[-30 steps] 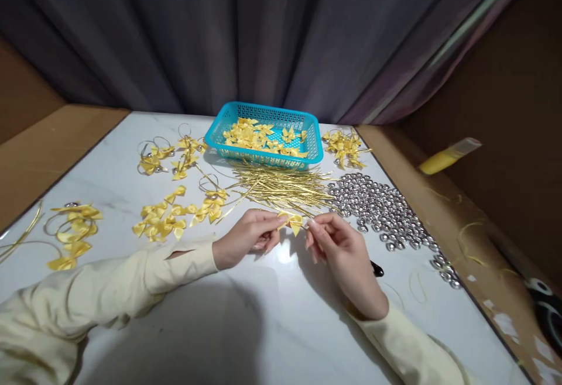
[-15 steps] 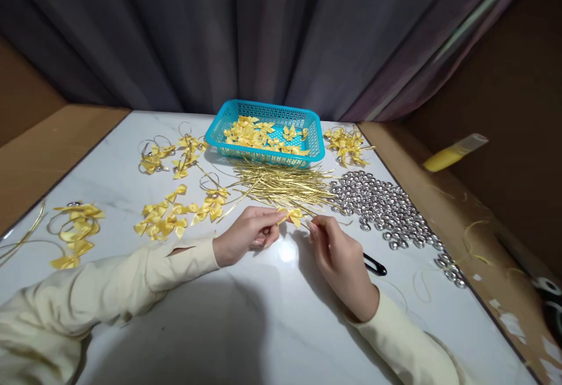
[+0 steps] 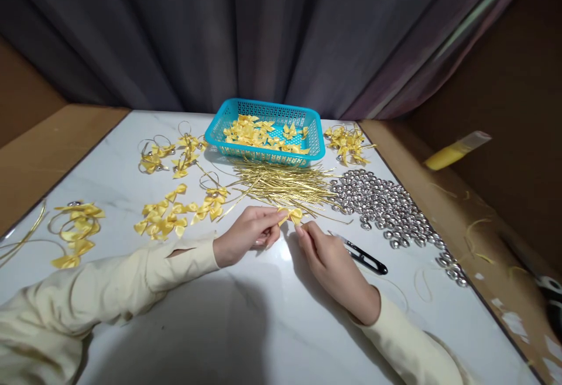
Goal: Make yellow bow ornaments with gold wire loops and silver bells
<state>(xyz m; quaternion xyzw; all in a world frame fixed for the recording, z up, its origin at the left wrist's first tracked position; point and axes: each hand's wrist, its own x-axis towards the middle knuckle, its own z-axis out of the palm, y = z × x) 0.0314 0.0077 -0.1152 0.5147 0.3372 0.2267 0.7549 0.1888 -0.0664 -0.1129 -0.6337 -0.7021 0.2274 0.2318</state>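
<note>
My left hand pinches a small yellow ribbon bow between thumb and forefinger, above the white marbled tabletop. Close to the bow's right side, my right hand has its thumb and fingertips pressed together. Whatever lies between those fingertips is too small to make out. Just beyond both hands spreads a heap of thin gold wire-like strips. A black utility knife rests on the table to the right of my right hand.
Behind the strips stands a blue plastic basket of yellow bows. Silver bead-like pieces cover the right side. Loose bows lie left; bows with gold loops lie farther left. Scissors sit at the right edge.
My right hand has moved left, bringing its fingertips nearer the bow and uncovering more of the utility knife. My left hand keeps its pinch on the bow in nearly the same place.
</note>
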